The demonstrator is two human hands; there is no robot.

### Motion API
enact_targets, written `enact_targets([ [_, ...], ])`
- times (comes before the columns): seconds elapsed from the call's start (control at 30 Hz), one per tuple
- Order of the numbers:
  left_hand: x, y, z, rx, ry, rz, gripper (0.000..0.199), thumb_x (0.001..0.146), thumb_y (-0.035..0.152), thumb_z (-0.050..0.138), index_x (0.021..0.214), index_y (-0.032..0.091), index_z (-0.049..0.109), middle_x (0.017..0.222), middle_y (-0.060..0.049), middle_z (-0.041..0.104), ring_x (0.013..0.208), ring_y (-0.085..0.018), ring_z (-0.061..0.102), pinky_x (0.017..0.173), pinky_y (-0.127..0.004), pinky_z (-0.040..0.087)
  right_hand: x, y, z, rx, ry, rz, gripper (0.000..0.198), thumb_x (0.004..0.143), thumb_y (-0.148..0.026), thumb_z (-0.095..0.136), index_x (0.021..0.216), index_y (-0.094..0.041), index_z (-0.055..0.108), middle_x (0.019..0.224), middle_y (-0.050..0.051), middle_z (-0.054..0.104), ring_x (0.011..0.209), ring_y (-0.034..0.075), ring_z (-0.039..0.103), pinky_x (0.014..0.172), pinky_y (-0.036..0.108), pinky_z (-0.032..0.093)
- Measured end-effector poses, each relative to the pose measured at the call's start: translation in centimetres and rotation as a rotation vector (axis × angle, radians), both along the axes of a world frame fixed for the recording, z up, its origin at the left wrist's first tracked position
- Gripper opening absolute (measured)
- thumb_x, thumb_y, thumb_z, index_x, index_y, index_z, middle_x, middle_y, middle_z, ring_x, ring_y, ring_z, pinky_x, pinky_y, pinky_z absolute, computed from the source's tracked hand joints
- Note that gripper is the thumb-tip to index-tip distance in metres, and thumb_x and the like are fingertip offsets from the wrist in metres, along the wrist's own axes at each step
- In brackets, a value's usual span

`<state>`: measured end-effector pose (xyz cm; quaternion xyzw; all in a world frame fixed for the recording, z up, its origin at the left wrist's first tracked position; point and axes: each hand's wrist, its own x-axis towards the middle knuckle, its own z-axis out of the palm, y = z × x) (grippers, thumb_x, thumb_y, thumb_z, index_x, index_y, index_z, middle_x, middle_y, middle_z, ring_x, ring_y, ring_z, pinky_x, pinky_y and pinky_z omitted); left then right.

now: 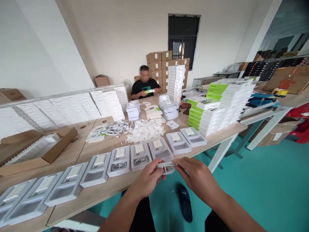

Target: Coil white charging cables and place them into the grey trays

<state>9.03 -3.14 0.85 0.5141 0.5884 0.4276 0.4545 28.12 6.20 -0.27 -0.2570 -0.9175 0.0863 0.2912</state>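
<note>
A coiled white cable (166, 167) is held in front of the table edge, between both hands. My left hand (153, 172) pinches the coil's left side. The fingers of my right hand (191, 170) close on its right end. Just beyond lies a row of white plastic trays (95, 177), each with a white charger block (139, 148) in its upper compartment. Two trays near the middle also have a coiled cable (141, 160) in the lower compartment. In the tray nearest my hands, the lower compartment (164, 154) shows no cable.
Loose cables (114, 128) and a heap of small white pieces (146, 130) cover the table middle. Green-and-white boxes (205, 117) are stacked at right, white tray stacks (60, 111) at left beside an open carton (45, 158). Across the table sits a person (145, 87) holding a box.
</note>
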Motion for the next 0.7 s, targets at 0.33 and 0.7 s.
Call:
enact_targets([
  [0.33, 0.5, 0.3, -1.8, 0.036, -0.143, 0.072, 0.023, 0.09, 0.022, 0.041, 0.103, 0.017, 0.058, 0.07, 0.001, 0.056, 0.056, -0.01, 0.04, 0.054, -0.024, 0.03, -1.0, 0.0, -1.2, 0.067, 0.037, 0.004, 0.023, 0.098, -0.027, 0.042, 0.1, -0.027, 0.065, 0.091, 0.002, 0.071, 0.074, 0.017, 0.065, 0.06, 0.029, 0.049],
  [0.7, 0.9, 1.0, -3.1, 0.113, 0.24, 0.252, 0.037, 0.096, 0.038, 0.038, 0.124, 0.023, 0.058, 0.083, -0.005, 0.067, 0.065, -0.018, 0.058, 0.058, -0.028, 0.039, -1.7, -0.7, 1.5, 0.181, -0.227, -0.244, 0.025, 0.093, -0.021, 0.047, 0.072, -0.02, 0.061, 0.073, 0.006, 0.065, 0.07, 0.021, 0.06, 0.059, 0.033, 0.033],
])
